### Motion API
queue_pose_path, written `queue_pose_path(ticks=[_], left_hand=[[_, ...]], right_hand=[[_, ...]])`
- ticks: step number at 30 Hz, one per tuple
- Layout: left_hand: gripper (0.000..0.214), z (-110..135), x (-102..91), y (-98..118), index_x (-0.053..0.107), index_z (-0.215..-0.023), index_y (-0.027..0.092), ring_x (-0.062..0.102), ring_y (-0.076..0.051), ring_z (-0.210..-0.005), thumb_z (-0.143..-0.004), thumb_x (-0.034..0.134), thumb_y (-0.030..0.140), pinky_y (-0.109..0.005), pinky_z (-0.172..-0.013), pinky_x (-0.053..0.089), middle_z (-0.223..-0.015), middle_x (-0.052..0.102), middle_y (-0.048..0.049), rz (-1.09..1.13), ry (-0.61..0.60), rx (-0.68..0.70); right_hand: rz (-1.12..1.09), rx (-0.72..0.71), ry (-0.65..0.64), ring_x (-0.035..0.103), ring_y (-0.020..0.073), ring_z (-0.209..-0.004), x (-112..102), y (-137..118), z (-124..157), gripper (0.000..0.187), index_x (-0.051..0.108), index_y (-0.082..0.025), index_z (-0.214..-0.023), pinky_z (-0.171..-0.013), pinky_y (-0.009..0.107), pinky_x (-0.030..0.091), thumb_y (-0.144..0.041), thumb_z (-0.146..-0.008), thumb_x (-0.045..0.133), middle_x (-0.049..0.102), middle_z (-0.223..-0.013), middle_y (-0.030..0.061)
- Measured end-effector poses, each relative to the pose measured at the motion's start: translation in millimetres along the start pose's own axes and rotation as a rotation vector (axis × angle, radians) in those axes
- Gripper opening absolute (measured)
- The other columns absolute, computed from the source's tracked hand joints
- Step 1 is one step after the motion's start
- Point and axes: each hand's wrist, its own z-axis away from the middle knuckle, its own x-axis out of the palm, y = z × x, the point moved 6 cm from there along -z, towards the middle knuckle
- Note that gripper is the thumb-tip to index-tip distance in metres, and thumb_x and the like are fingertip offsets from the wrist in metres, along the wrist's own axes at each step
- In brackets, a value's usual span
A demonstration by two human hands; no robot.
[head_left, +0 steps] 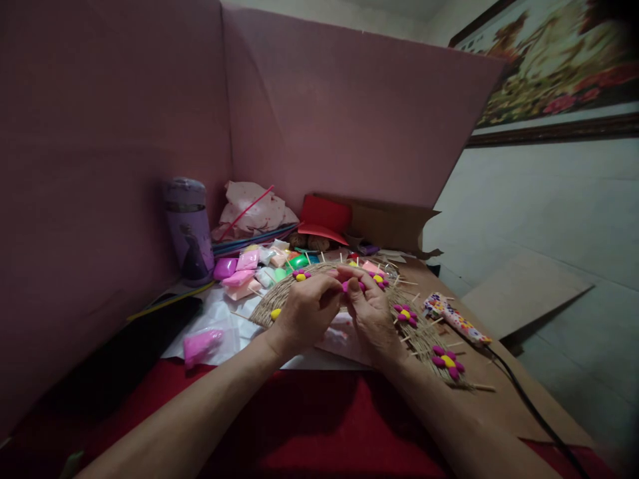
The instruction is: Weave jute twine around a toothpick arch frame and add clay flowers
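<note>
My left hand (307, 313) and my right hand (372, 319) meet over a twine-wrapped arch (272, 299) with thin sticks poking out around its edge. Between their fingertips shows a small piece of magenta clay (345, 287), pinched by both hands and partly hidden by the fingers. Flowers with magenta petals and yellow centres sit along the arch: one at the upper left (301, 275), one right of centre (405, 315), and another near the lower right end (448, 361). A yellow centre (276, 313) without visible petals is beside my left wrist.
Several bags of coloured clay (242, 276) lie behind the arch, with a pink bag (202, 346) at the left. A purple tumbler (188, 233) stands in the corner. On the cardboard (524, 392) at right rests a flower-patterned glue gun (456, 319) with a black cord (529, 392).
</note>
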Motion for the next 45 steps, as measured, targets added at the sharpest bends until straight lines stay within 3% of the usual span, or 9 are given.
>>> queue_pose_path(ticks=[3, 9, 15, 21, 23, 29, 35, 39, 45], left_hand=[[0.008, -0.2, 0.2, -3.6, 0.063, -0.078, 0.016, 0.058, -0.011, -0.063, -0.074, 0.058, 0.011, -0.022, -0.060, 0.046, -0.072, 0.066, -0.0021, 0.060, 0.026, -0.101], [0.010, 4.9, 2.4, -29.3, 0.061, -0.073, 0.015, 0.050, -0.008, -0.044, -0.073, 0.063, 0.025, -0.019, -0.042, 0.041, -0.058, 0.059, 0.0018, 0.543, 0.060, -0.633], [0.016, 2.0, -0.6, -29.4, 0.070, -0.081, 0.014, 0.048, -0.007, -0.046, -0.076, 0.061, 0.026, -0.019, -0.043, 0.037, -0.062, 0.062, -0.0013, 0.540, 0.004, -0.609], [0.014, 5.2, 10.3, -21.8, 0.068, -0.083, 0.015, 0.051, -0.010, -0.053, -0.074, 0.064, 0.024, -0.022, -0.051, 0.042, -0.061, 0.060, -0.0005, 0.472, -0.135, -0.505], [0.011, 5.9, 9.1, -23.3, 0.067, -0.082, 0.015, 0.052, -0.010, -0.053, -0.073, 0.064, 0.022, -0.022, -0.052, 0.042, -0.060, 0.061, -0.0004, 0.442, -0.111, -0.487], [0.011, 0.3, 5.6, -15.4, 0.066, -0.068, 0.016, 0.052, -0.010, -0.057, -0.074, 0.058, 0.013, -0.022, -0.057, 0.040, -0.063, 0.063, -0.0008, 0.173, -0.207, -0.363], [0.015, 7.1, 15.7, -22.1, 0.061, -0.069, 0.013, 0.047, -0.006, -0.045, -0.074, 0.063, 0.026, -0.018, -0.045, 0.036, -0.059, 0.059, -0.0002, 0.805, -0.340, -0.739], [0.016, 3.4, 6.3, -27.4, 0.062, -0.075, 0.012, 0.048, -0.005, -0.049, -0.071, 0.068, 0.026, -0.017, -0.047, 0.039, -0.063, 0.058, 0.0008, 1.125, -0.146, -0.812], [0.020, 4.0, 4.1, -36.8, 0.061, -0.071, 0.011, 0.050, -0.005, -0.048, -0.071, 0.069, 0.029, -0.017, -0.043, 0.038, -0.063, 0.060, -0.0008, 1.159, 0.002, -0.880]], right_hand=[[0.144, -0.087, 0.052, 0.060, 0.0190, -0.093, -4.0, -7.2, 1.8, 0.024, 0.063, -0.022, -0.098, -0.082, 0.033, 0.049, -0.041, -0.085, 0.055, 0.064, -0.100, 0.0056], [0.129, -0.049, 0.120, 0.062, 0.0145, -0.063, -5.5, -17.4, 3.8, 0.025, 0.062, -0.022, -0.093, -0.053, 0.026, 0.050, -0.043, -0.082, 0.058, 0.067, -0.086, 0.0034], [0.079, 0.027, 0.053, 0.051, 0.0104, -0.039, -5.1, -13.0, 1.0, 0.028, 0.058, -0.019, -0.095, -0.039, 0.022, 0.043, -0.045, -0.085, 0.054, 0.057, -0.052, -0.0045], [0.078, 0.021, 0.019, 0.050, 0.0092, -0.035, -0.4, -13.2, 3.2, 0.029, 0.056, -0.018, -0.092, -0.031, 0.019, 0.039, -0.046, -0.085, 0.053, 0.055, -0.051, -0.0056], [0.061, 0.030, 0.007, 0.049, 0.0092, -0.034, 1.6, -13.8, 3.9, 0.031, 0.055, -0.018, -0.094, -0.030, 0.019, 0.039, -0.047, -0.084, 0.053, 0.055, -0.050, -0.0058], [0.063, 0.054, 0.024, 0.049, 0.0082, -0.033, 0.3, -12.3, 4.2, 0.034, 0.056, -0.018, -0.093, -0.028, 0.018, 0.038, -0.050, -0.082, 0.055, 0.060, -0.058, -0.0030], [0.017, 0.027, 0.107, 0.049, 0.0074, -0.035, -9.3, -6.2, -1.3, 0.032, 0.057, -0.018, -0.090, -0.031, 0.018, 0.040, -0.048, -0.082, 0.056, 0.062, -0.060, -0.0025], [-0.028, 0.024, 0.201, 0.047, 0.0076, -0.032, -21.7, 1.4, -7.6, 0.033, 0.055, -0.018, -0.088, -0.033, 0.019, 0.041, -0.050, -0.080, 0.057, 0.060, -0.053, -0.0045], [-0.161, 0.104, 0.107, 0.054, 0.0094, -0.040, -13.5, 3.3, -7.1, 0.036, 0.054, -0.017, -0.076, -0.034, 0.018, 0.041, -0.051, -0.073, 0.065, 0.060, -0.057, -0.0027]])
